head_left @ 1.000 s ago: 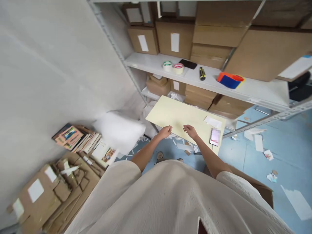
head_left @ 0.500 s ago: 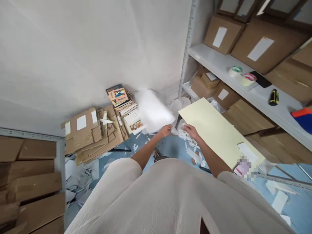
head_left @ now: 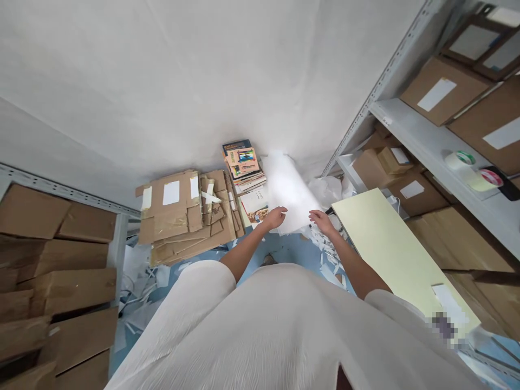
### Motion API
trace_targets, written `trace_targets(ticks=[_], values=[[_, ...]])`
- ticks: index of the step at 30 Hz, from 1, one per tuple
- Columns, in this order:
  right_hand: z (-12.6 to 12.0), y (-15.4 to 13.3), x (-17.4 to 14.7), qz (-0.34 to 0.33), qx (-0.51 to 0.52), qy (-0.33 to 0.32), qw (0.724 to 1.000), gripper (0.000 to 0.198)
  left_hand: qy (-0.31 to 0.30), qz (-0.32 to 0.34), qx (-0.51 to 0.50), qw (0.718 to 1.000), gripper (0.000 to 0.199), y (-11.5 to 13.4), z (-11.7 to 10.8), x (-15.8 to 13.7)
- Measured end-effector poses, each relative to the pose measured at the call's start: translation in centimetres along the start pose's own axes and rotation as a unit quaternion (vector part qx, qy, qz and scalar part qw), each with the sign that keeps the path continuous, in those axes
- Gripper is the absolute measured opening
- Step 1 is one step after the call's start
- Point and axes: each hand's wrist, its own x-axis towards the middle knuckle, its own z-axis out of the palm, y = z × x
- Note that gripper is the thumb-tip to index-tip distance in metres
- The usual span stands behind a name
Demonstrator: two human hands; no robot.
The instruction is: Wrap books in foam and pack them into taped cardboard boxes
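Note:
A bright white stack or roll of soft packing sheet [head_left: 287, 187] lies against the wall in front of me; its exact make-up is washed out by glare. My left hand [head_left: 276, 217] hovers by its near left edge, fingers loosely curled and apart, holding nothing I can see. On the other side, my right hand [head_left: 322, 221] reaches toward the near right corner with its fingers stretched out. Whether either hand touches the sheet I cannot tell. Left of the sheet are a pile of books [head_left: 244, 165] and a printed picture page [head_left: 257, 207].
Flattened cardboard [head_left: 174, 214] is piled farther left. A pale yellow tabletop [head_left: 390, 244] stands at right, below a shelf [head_left: 422, 135] with boxes and tape rolls [head_left: 461, 158]. Boxes [head_left: 81, 290] fill the left rack. Paper scraps litter the blue floor [head_left: 292, 249].
The view has swung right to left across the scene, so wall, books and tabletop appear farther right. Both hands are now nearer the white sheet's front end, with my right hand's fingers more extended.

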Motion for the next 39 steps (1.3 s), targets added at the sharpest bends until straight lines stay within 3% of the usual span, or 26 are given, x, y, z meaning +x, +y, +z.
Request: trace_targets(ticks=[6, 13, 19, 24, 30, 35, 39], values=[[6.1, -5.7, 4.9, -0.007, -0.016, -0.058, 0.998, 0.030, 0.132, -0.013, -0.029, 0.991, 0.040, -4.5, -5.8, -0.6], [13.3, -14.6, 12.9, -0.069, -0.019, -0.104, 0.992, 0.032, 0.295, -0.017, -0.070, 0.953, 0.041, -7.6, -13.9, 0.0], [19.3, -19.7, 18.7, -0.114, -0.030, -0.089, 0.989, 0.036, 0.342, -0.051, -0.105, 0.932, 0.051, -7.9, -18.5, 2.4], [22.2, -20.3, 20.4, -0.123, -0.038, -0.066, 0.989, 0.031, 0.326, -0.073, -0.138, 0.932, 0.061, -7.6, -19.4, 3.9], [23.0, -20.5, 20.5, -0.088, -0.038, -0.052, 0.994, 0.035, 0.298, -0.092, -0.169, 0.935, 0.067, -7.5, -19.3, 4.3], [22.2, -21.0, 19.7, -0.087, 0.002, -0.059, 0.994, 0.036, 0.304, -0.082, -0.241, 0.918, 0.063, -6.9, -18.5, 4.2], [19.6, -20.6, 18.7, -0.091, 0.036, -0.043, 0.994, 0.041, 0.297, -0.082, -0.278, 0.910, 0.055, -5.6, -17.1, 5.2]])
